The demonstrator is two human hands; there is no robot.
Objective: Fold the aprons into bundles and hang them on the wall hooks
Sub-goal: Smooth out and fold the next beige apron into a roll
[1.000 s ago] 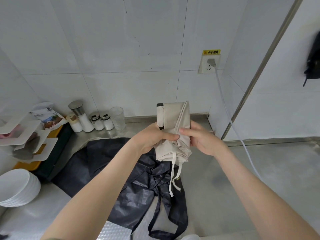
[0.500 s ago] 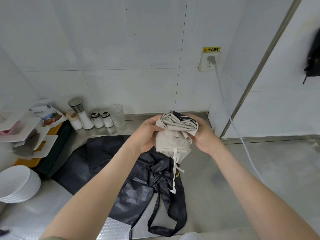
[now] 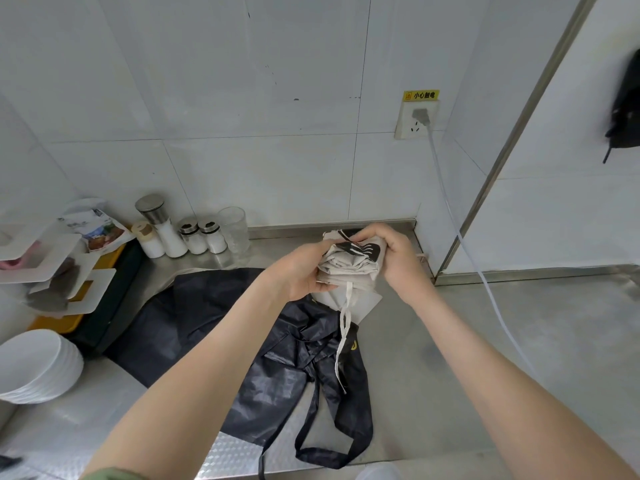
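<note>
A beige apron (image 3: 348,270), folded into a thick bundle with a black print on top, is held above the steel counter. My left hand (image 3: 299,270) grips its left side and my right hand (image 3: 396,256) curls over its right end. A white tie string (image 3: 343,336) dangles from the bundle. Below it a black apron (image 3: 221,341) lies spread flat on the counter, its straps trailing toward the front edge. A dark bundle (image 3: 625,98) hangs on the wall at the far right.
Salt shakers and a glass (image 3: 194,233) stand against the back wall. A stack of white bowls (image 3: 33,367) sits at the left, beside a rack of trays (image 3: 52,265). A white cable (image 3: 460,237) runs down from the wall socket (image 3: 415,121) across the right counter.
The upright beige fold has been doubled over into a shorter, thicker bundle. Both hands have closed in around it and it sits slightly lower.
</note>
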